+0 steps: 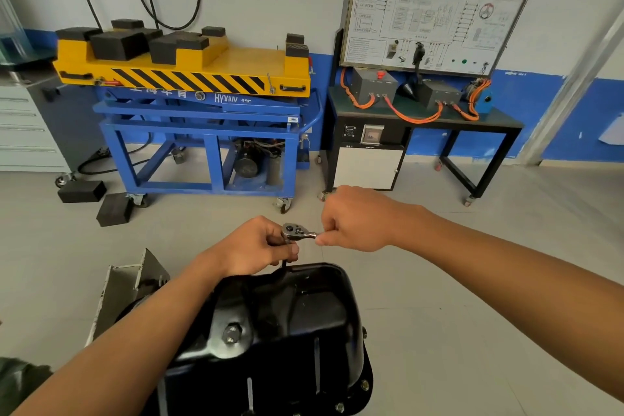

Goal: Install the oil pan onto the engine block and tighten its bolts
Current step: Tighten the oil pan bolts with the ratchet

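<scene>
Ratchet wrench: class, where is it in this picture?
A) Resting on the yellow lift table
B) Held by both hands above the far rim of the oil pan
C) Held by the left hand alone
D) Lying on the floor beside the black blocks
B: the left hand grips just below the head of the ratchet wrench and the right hand holds its handle, above the far rim of the oil pan.
</scene>
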`<state>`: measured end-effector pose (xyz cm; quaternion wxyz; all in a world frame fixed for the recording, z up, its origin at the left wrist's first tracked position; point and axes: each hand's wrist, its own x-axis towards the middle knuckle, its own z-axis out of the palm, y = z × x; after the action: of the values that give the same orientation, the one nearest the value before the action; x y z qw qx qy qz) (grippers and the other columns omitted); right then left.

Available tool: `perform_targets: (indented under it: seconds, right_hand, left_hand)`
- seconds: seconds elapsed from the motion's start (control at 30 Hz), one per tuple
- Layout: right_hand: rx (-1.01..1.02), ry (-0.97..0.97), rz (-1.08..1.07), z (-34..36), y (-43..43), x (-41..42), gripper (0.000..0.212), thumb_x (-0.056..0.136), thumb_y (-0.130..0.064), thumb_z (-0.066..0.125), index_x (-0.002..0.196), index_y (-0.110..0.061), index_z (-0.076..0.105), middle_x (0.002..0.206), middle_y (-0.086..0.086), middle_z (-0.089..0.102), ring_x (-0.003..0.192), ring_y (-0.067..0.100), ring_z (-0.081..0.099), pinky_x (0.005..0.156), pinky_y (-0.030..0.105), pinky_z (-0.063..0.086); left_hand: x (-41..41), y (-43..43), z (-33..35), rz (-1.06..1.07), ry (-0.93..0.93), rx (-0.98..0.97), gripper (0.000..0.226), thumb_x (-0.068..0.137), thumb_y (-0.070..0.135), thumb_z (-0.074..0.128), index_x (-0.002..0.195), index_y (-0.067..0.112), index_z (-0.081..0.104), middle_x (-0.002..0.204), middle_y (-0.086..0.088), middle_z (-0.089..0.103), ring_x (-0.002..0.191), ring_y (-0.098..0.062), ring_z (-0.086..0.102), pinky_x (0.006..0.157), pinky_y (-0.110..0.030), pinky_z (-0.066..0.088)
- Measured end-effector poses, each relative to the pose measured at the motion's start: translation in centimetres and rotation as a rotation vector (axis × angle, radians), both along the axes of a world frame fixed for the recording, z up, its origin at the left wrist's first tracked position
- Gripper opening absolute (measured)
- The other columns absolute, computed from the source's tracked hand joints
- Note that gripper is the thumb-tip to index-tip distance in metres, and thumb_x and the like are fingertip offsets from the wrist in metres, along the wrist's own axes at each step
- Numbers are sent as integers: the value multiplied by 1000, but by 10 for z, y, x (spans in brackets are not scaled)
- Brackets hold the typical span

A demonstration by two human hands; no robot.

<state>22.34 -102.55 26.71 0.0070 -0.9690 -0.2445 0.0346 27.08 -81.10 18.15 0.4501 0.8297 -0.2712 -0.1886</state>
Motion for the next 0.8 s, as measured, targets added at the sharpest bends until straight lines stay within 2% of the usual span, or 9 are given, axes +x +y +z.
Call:
perform_targets:
  seconds: [0.07,0.17,0.27,0.37,0.5,0.57,0.7,0.8]
  right_hand:
    - [-12,25,9,-1,2,-5,47,95,-46,59,62,-13,66,51,1,58,49,14,53,52,31,44]
    - [30,44,20,-2,4,-12,46,96,-43,59,59,-15,63,46,1,58,47,15,54,57,35,52]
    - [56,45,41,-4,10,-18,45,96,-42,58,61,-13,65,47,1,55,45,15,49,50,31,43]
    - [68,27,59,-7,16,-22,48,96,-44,58,57,-15,59,46,1,46,43,15,40,48,32,37]
    - [86,13,65,-7,22,-24,52,95,-46,59,53,-16,53,44,-2,41,42,15,38,46,30,33]
    - [105,22,77,-7,24,-25,53,93,-49,60,52,-16,52,45,-3,41,42,16,37,46,28,30]
    - [108,23,103,-8,31,-28,57,89,-57,61,56,-11,59,48,1,45,43,17,37,45,27,29]
    - [106,48,95,-5,31,-26,57,88,-57,63,58,-9,63,50,4,47,44,16,37,45,27,30]
  left_hand:
    - [-1,0,0,-7,-6,-5,13,91,25,75,87,14,80,85,-14,76,77,-28,65,85,-55,53]
    - [-3,1,2,-15,-11,-19,12,91,25,75,90,14,80,85,-16,75,75,-27,62,83,-57,53]
    - [-4,1,2,-16,-24,-43,8,91,22,74,92,16,80,84,-14,76,73,-26,61,81,-56,53]
    - [-5,1,4,-10,-41,-70,6,91,17,75,95,16,80,84,-16,75,71,-25,58,75,-53,54]
    - [-5,2,5,0,-41,-125,9,88,10,76,94,15,80,83,-20,74,68,-23,51,68,-42,47]
    - [-5,3,5,-6,-51,-139,14,87,6,77,89,19,81,79,-13,76,65,-19,54,66,-35,47]
    - [-7,1,7,-11,-82,-143,55,87,-2,73,59,45,74,56,16,67,50,4,53,55,-10,42]
    - [-8,1,8,-16,-80,-129,61,87,-4,72,54,48,71,49,19,61,45,6,51,50,-6,39]
